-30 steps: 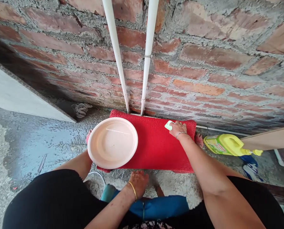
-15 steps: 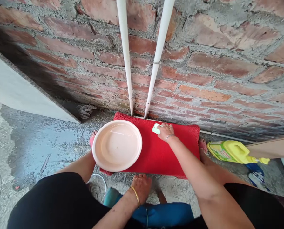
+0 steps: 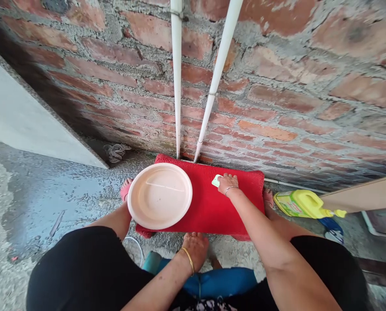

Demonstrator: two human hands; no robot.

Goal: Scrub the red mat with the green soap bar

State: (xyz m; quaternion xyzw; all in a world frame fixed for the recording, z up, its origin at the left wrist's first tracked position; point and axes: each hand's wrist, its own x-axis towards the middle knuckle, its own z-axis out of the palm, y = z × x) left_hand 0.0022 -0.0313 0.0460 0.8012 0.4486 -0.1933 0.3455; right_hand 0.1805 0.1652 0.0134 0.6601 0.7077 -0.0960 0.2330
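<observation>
A red mat (image 3: pixel 209 207) with a textured pile is spread before me over what looks like a low support. On its left part stands a pale pink basin (image 3: pixel 131 194) with clear water in it. My right hand (image 3: pixel 228 183) is closed around a pale green scrub brush (image 3: pixel 216 181), pressed to the mat right of the middle; much of the brush is under my fingers. My left hand (image 3: pixel 196 250) lies palm down at the mat's near edge, fingers stretched forward, nothing visible in it.
White pipes (image 3: pixel 209 99) run down the brick wall (image 3: pixel 270 99) behind the mat. To the right lies a yellow detergent jug (image 3: pixel 301 203), with a blue-and-white slipper (image 3: pixel 333 231) beside it. A stone slab (image 3: pixel 40 116) leans at left above wet concrete. A rag (image 3: pixel 115 152) lies near the wall.
My right hand and the brush have moved a little right and toward me over the mat. My left hand stays about where it was. The camera view has shifted slightly.
</observation>
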